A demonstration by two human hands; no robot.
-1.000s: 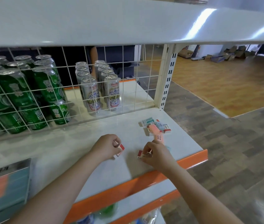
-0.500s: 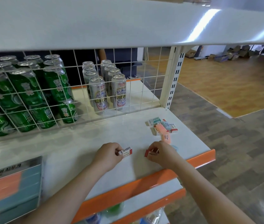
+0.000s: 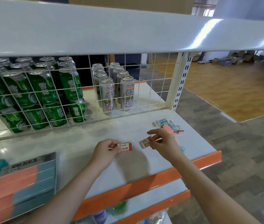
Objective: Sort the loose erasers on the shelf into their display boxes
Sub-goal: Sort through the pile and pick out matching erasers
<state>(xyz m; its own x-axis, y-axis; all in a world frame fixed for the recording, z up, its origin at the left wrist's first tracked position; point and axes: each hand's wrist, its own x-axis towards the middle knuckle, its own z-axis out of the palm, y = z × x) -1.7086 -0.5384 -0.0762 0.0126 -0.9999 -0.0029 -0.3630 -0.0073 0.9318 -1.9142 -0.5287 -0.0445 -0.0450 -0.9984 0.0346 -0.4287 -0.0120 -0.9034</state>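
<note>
Quick count: two hands in view, and each one's got one red-and-white eraser, the left hand (image 3: pixel 106 151) with the 2B eraser (image 3: pixel 125 147) and the right hand (image 3: pixel 163 141) with a wrapped eraser (image 3: pixel 146 142). The loose pile (image 3: pixel 170 126) up at 1 o'clock is maybe five or six, too jumbled to say. Two display boxes (image 3: pixel 24 180) at 8 o'clock. Silver cans (image 3: pixel 116 88): eight. Green cans (image 3: pixel 42 89): way over a dozen, can't pin it down.

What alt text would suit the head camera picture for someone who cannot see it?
Over a white shelf, the left hand holds a red-and-white eraser and the right hand pinches another eraser. Loose erasers lie behind, display boxes at left.
</note>
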